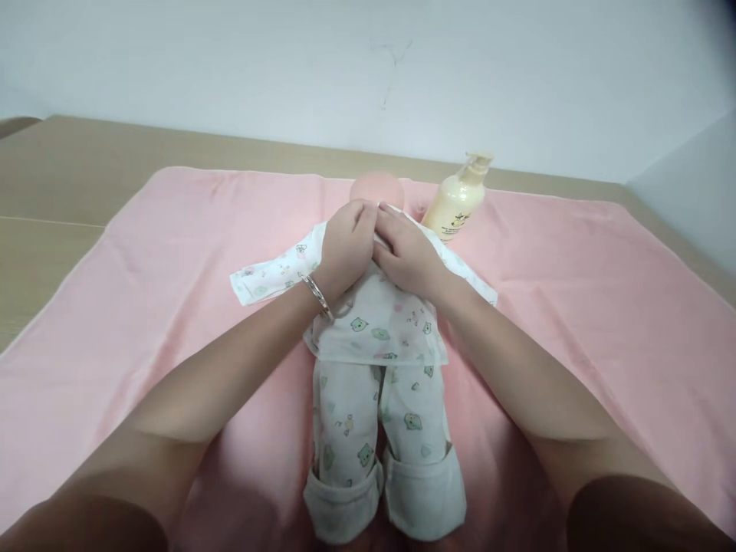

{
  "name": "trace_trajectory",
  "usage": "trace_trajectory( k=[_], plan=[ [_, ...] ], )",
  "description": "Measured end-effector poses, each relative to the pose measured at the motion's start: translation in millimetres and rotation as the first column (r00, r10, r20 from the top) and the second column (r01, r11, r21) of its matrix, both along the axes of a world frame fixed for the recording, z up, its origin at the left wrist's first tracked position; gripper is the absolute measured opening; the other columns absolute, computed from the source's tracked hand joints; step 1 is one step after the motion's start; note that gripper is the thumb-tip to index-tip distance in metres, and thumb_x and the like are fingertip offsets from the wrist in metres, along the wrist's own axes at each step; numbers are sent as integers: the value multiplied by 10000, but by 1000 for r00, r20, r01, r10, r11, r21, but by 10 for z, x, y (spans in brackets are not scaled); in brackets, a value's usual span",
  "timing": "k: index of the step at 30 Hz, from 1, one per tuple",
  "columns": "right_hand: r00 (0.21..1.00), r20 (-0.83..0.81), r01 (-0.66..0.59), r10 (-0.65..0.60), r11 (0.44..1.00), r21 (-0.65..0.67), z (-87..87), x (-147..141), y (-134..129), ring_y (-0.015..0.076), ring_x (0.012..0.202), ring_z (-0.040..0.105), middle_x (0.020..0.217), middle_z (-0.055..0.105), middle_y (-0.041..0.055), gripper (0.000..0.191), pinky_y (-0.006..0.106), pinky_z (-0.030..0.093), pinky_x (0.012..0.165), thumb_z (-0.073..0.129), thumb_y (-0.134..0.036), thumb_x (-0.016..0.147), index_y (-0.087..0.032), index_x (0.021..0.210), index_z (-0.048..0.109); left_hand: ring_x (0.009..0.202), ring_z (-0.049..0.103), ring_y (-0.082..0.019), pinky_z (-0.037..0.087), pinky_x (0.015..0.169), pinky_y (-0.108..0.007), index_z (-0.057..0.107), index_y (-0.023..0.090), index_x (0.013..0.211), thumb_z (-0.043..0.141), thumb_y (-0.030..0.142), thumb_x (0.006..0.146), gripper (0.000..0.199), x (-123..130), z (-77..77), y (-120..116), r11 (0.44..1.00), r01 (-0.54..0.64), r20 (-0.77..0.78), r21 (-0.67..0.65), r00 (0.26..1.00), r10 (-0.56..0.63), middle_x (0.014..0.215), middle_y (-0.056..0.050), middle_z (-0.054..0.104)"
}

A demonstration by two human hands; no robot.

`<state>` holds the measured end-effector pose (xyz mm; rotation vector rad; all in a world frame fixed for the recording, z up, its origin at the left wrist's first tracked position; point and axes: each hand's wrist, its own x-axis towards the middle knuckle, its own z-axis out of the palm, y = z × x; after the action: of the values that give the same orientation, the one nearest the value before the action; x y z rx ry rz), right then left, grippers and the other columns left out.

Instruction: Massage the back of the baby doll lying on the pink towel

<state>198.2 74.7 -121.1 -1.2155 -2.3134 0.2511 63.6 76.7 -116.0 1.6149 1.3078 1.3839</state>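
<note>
A baby doll (376,188) lies on its back in the middle, its head at the far end. It wears a white printed shirt (379,330) and matching trousers (348,414) with wide turned-up cuffs. My left hand (349,239) and my right hand (409,251) meet at the shirt's neckline, just below the doll's head. The fingers of both hands are drawn together on the collar cloth; my fingertips partly hide it. Both sleeves of the shirt stretch out sideways. A silver bracelet (317,295) circles my left wrist.
A pale yellow pump bottle (457,199) stands tilted in view beyond my right hand, near the doll's head. Under everything spreads a creased pink cloth (575,307) on a wooden table (115,146). A white wall (258,69) rises behind the table.
</note>
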Motion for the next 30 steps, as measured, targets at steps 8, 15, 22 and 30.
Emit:
trace_trajectory(
  k=[8,15,22,30],
  plan=[
    [997,-58,60,-59,998,16,-38,21,8,244,1510,409,1553,507,92,503,455,315,1314,405,-247,969,-131,1409,619,1057,653,-176,510,1009,-332,670,193,887,489,192,922,184,10,-74,-38,983,-140,-178,116,971,159,1046,-51,748],
    [900,184,399,-396,917,23,80,-151,-325,401,1461,441,1562,443,247,583,608,390,1214,407,-333,1060,-10,1543,449,936,686,-174,535,904,-329,739,187,904,459,166,845,287,-92,-115,-20,986,-134,-308,102,938,160,977,-34,786],
    [938,238,232,-251,967,103,45,-244,-482,347,1563,281,1621,348,245,570,523,276,1310,305,-194,1044,27,1558,413,917,694,-195,538,877,-350,754,195,857,435,218,846,320,-184,-139,27,984,-37,-458,175,882,115,941,-41,792],
    [850,288,474,-441,879,-54,184,-124,-284,375,1453,459,1498,511,264,592,566,352,1248,323,-402,1104,37,1451,518,1128,656,-219,512,1074,-386,714,180,986,435,152,836,318,-173,-262,83,978,-88,-434,191,886,164,1124,-69,768]
  ],
)
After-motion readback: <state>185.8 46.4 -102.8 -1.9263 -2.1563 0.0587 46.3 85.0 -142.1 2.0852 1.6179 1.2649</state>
